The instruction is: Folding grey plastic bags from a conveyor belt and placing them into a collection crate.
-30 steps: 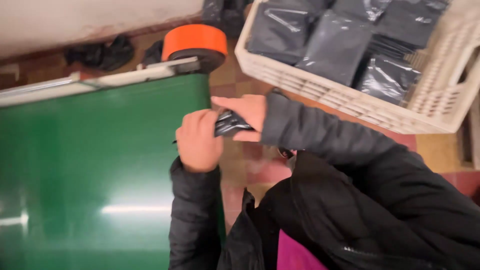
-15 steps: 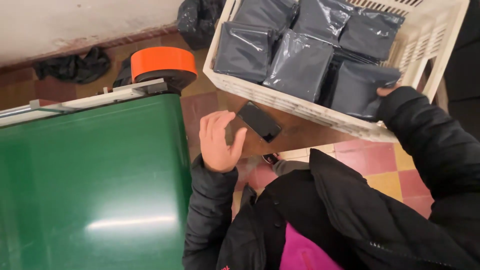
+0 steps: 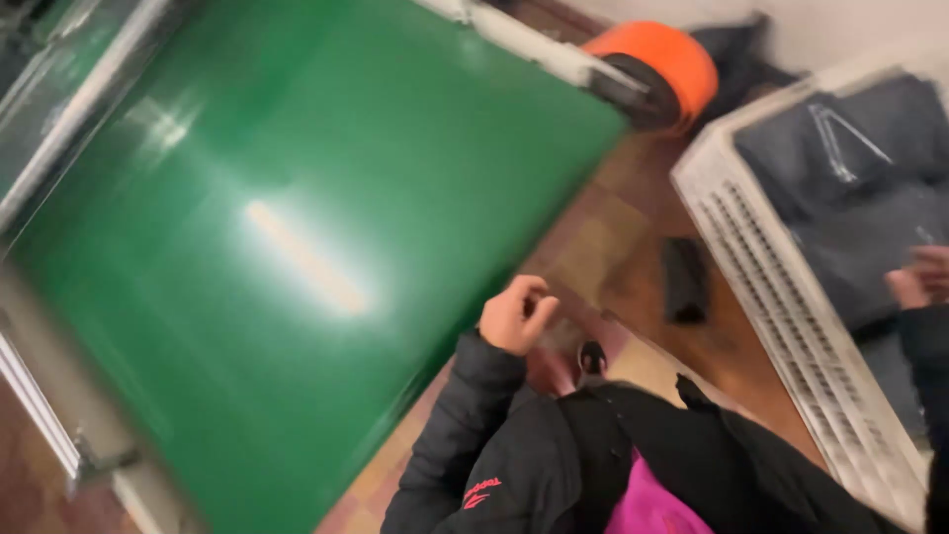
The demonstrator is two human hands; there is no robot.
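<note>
Frame blurred by head motion. Left hand (image 3: 516,314) loosely curled, fingers bent inward, holding nothing, hanging just off the near right edge of the green conveyor belt (image 3: 297,247). Right hand (image 3: 919,282) only partly visible at the frame's right edge, inside the white plastic crate (image 3: 781,297), fingers resting on the dark grey plastic-wrapped packets (image 3: 850,198) that fill it; whether it grips 1 cannot be told. 1 small dark packet (image 3: 684,280) lies alone on the tiled floor (image 3: 603,237), between the belt's edge and the crate's slatted wall, apart from both hands. Orange roller end (image 3: 662,69) sits at the belt's far right corner, with dark bags (image 3: 736,54) behind it against the wall. Black jacket sleeves (image 3: 465,435) and a pink garment (image 3: 652,504) at the bottom.
</note>
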